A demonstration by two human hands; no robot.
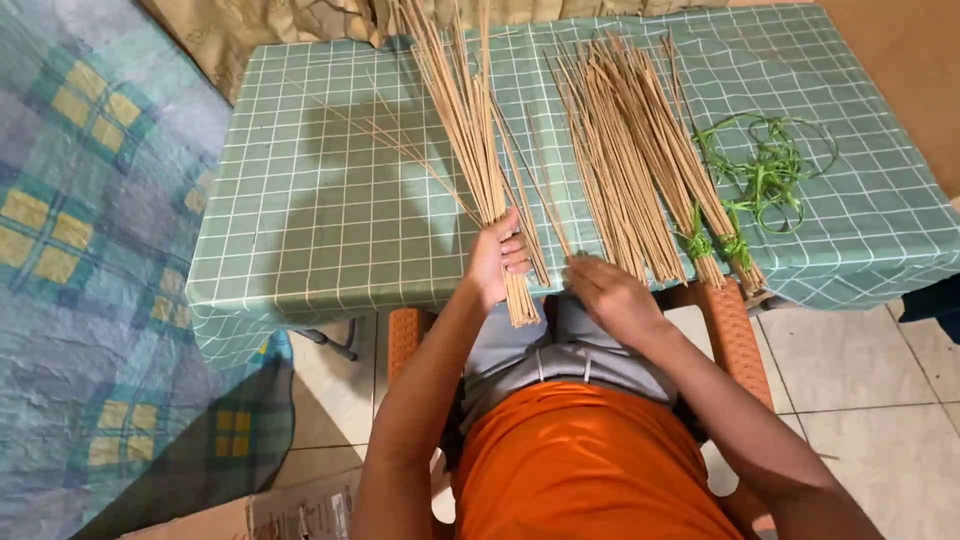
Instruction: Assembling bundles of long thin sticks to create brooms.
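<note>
Overhead, green checked tablecloth (330, 210), tiled floor (870, 380).

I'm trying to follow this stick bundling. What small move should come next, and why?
Probably the right hand should pick a few sticks from the loose pile and add them to the bundle gripped by the left hand: that bundle is untied, while two bundles nearby already carry green ties.

Your view is evenly lit and sharp. Light from behind you throws your shadow onto the table (330, 200). Edges bow slightly.
</note>
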